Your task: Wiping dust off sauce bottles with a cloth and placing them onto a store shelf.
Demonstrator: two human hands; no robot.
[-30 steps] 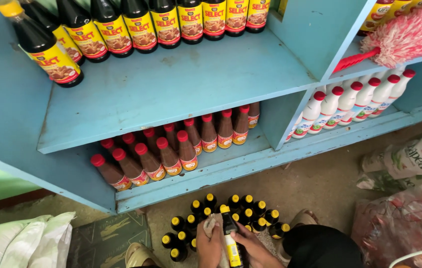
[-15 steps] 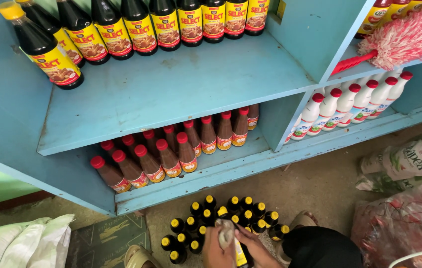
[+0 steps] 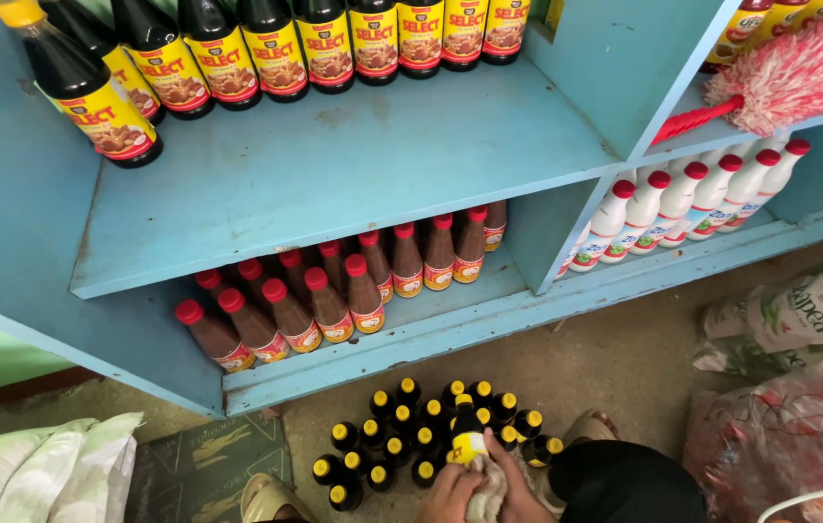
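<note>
Low over the floor, the left hand (image 3: pixel 450 489) and right hand (image 3: pixel 518 494) are closing their fingers around a dark yellow-capped glass bottle (image 3: pixel 466 436) and a pale crumpled cloth (image 3: pixel 489 489), lifted just above the cluster of matching bottles (image 3: pixel 402 441) so the cloth reaches around it.

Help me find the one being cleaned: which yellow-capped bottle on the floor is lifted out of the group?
The dark bottle at the group's near edge: both hands grip it with a cloth, and its cap rises above the others.

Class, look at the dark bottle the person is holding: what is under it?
A pale cloth wraps the bottle's lower part, gripped by both hands. Its base and the floor beneath are covered.
</note>
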